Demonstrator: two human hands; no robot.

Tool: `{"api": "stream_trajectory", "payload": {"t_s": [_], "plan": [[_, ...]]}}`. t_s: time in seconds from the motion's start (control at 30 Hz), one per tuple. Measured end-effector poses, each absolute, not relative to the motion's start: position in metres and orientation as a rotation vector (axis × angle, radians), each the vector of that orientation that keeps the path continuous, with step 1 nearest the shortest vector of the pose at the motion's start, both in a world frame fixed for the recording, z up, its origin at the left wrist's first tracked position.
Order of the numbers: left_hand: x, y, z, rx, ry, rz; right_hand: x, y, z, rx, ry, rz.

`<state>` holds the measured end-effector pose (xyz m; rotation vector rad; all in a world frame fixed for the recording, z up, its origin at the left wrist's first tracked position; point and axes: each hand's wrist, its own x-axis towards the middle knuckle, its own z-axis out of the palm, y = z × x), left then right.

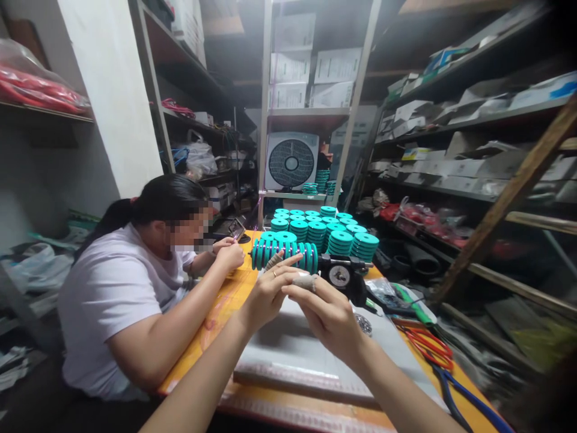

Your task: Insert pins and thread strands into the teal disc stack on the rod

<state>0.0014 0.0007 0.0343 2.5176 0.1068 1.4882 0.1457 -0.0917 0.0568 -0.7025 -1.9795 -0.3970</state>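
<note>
My left hand (269,294) and my right hand (329,310) meet at the fingertips over the table, in front of a row of teal spools (260,255). The spools sit side by side on a black winding device (356,276) with a round dial, and dark purplish thread or wire shows between them. Some left fingers stretch towards the row, while others press close to my right fingertips. My right fingers are bent together in a pinch. Whatever lies between the fingertips is too small or hidden to name. Tape wraps a finger on each hand.
A person in a white shirt (115,288) works at the left. Stacked teal spools (340,243) stand behind the device. A grey-white board (270,355) lies under my hands. Blue-handled pliers (469,397) and orange-red cord (428,349) are at the right. Shelves surround the orange table (198,355).
</note>
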Motion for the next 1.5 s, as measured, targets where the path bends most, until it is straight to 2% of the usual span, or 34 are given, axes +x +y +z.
{"api": "stream_trajectory", "payload": {"t_s": [0.13, 0.27, 0.4, 0.57, 0.83, 1.17, 1.3, 1.5], "plan": [[0.007, 0.001, 0.028, 2.380, 0.115, 1.508, 0.156, -0.093, 0.050, -0.707, -1.986, -0.408], [0.011, -0.002, 0.026, 2.267, 0.173, 1.587, 0.174, -0.077, 0.044, -1.107, -1.700, -0.497], [0.017, -0.009, 0.033, 2.244, 0.185, 1.715, 0.187, -0.051, 0.039, -1.324, -1.726, -0.482], [0.023, -0.023, 0.047, 2.305, 0.171, 1.749, 0.191, -0.039, 0.036, -1.368, -1.763, -0.515], [0.036, -0.039, 0.043, 2.466, 0.065, 1.575, 0.203, -0.043, 0.055, -1.445, -1.877, -0.633], [0.038, -0.003, 0.039, 2.262, 0.153, 1.619, 0.216, -0.015, 0.077, -1.500, -1.862, -0.528], [0.040, 0.005, 0.040, 2.034, 0.267, 1.608, 0.210, -0.033, 0.072, -1.480, -1.793, -0.550], [0.039, 0.006, 0.039, 1.953, 0.186, 1.595, 0.197, -0.056, 0.056, -1.415, -1.919, -0.689]]}}
